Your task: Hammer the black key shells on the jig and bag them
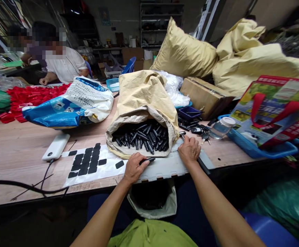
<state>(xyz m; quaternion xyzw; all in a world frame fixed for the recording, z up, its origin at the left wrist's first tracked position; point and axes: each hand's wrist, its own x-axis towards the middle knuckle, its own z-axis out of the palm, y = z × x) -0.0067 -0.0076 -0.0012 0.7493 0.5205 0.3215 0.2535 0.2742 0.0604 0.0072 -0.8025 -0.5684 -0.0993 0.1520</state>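
Observation:
My left hand [136, 168] is closed in a pinch on a black pen-shaped piece [149, 160], held low over a grey-white board [162, 168] at the table's front edge. My right hand [190, 150] is wrapped round a black-handled tool [204, 167]; a small metal end shows above the fist, and the palm hides its middle. Just beyond both hands lies a cream woven sack [144, 89], its mouth facing me. Inside it are many black pointed pieces [149, 137] like the one in my left hand. Below the table edge, a pale open bag [151, 209] hangs at my lap.
Left of the board lie a white sheet with black stickers [87, 161], a white power bank [56, 147] with a cable, and a blue-white bag [72, 103]. At right are keys [205, 137], a jar [221, 127] and a blue tray [262, 145]. Two people sit behind.

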